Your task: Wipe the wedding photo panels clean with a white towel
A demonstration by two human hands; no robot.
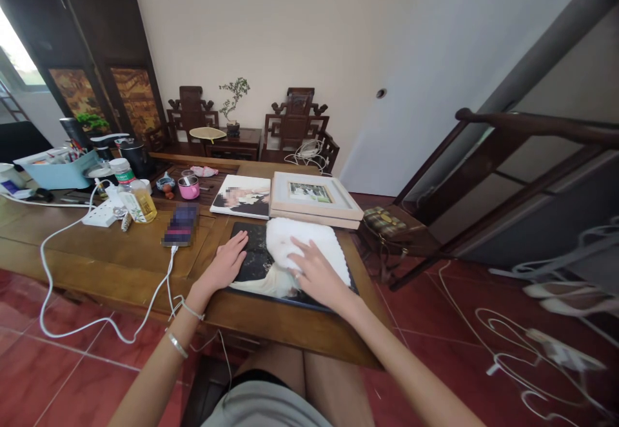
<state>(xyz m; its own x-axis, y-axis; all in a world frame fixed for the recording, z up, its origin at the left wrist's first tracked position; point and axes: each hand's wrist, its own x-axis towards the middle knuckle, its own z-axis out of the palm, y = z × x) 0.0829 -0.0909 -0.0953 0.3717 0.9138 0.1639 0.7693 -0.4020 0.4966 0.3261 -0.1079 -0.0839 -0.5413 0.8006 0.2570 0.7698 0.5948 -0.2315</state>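
Note:
A dark photo panel with a pale dress-like picture along its lower part lies flat at the table's front edge. My left hand rests on its left side, palm down, with the fingers stretched out. Over the panel's right half spreads a white cloth with a scalloped edge. On top of this cloth my right hand lies with its fingers apart, pressing down rather than gripping. Behind the panel are a white-edged photo print and a pale picture frame stacked on another.
Left on the wooden table are a phone on a white charging cable, a power strip, a bottle, a pink cup and a blue bin. A chair with a plaid bag stands right.

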